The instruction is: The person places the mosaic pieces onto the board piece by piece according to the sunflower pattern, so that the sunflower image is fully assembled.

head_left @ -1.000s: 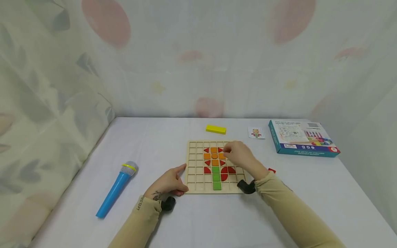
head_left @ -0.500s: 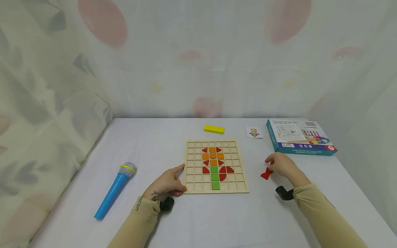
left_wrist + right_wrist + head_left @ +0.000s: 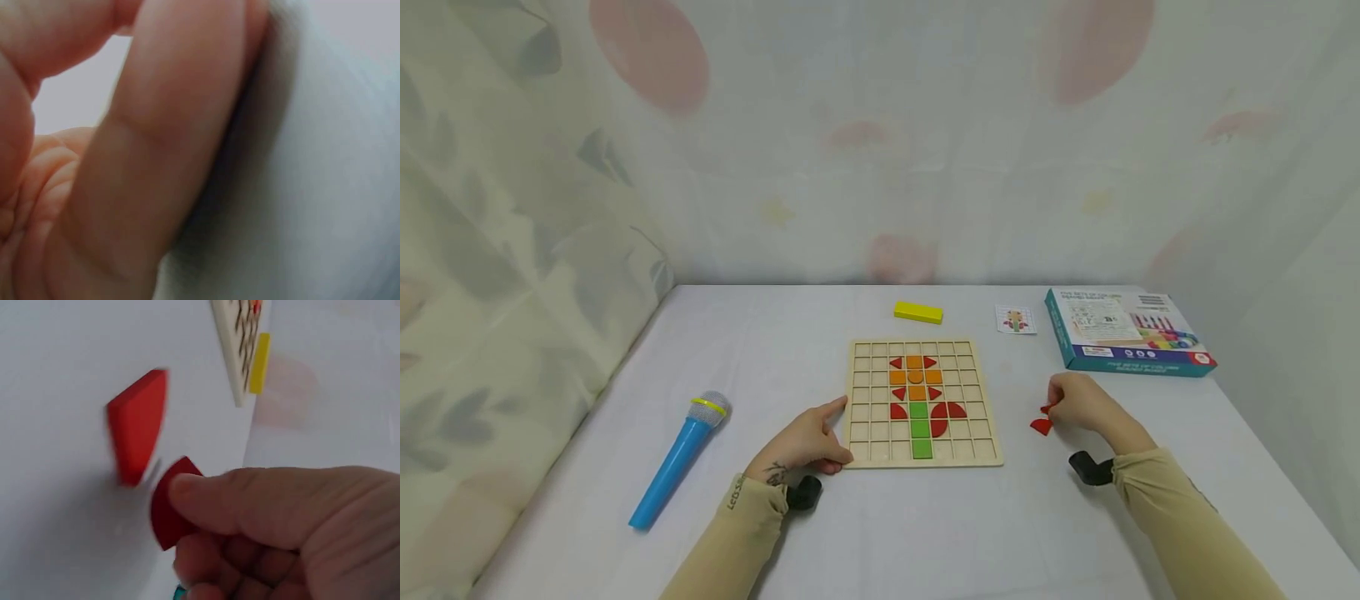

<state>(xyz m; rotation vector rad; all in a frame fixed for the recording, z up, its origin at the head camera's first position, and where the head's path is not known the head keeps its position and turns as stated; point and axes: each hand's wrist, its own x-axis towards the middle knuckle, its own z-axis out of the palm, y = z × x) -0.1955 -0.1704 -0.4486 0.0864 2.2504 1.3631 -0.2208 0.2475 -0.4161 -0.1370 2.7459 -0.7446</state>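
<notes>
My right hand [image 3: 1082, 404] pinches a red quarter-circle tile [image 3: 167, 512] between thumb and fingers, right of the grid board. A second red quarter-circle tile [image 3: 139, 428] lies on the white cloth just beside it. The wooden grid board [image 3: 868, 454] carries orange squares with a round orange piece, small red triangles, a column of green squares [image 3: 921, 429] and red quarter-circles [image 3: 938, 427]. At the board's left edge, my left hand [image 3: 805, 437] rests with index finger extended along the side and thumb at the lower corner. Curled fingers fill the left wrist view.
Behind the board lie a yellow block [image 3: 918, 312] and a small pattern card [image 3: 1016, 320]. A teal game box [image 3: 1127, 333] is at the back right. A blue toy microphone [image 3: 677, 462] lies on the left.
My right hand has moved right, away from the board to the loose red tiles, and now pinches one. My left hand has stayed at the board's edge.
</notes>
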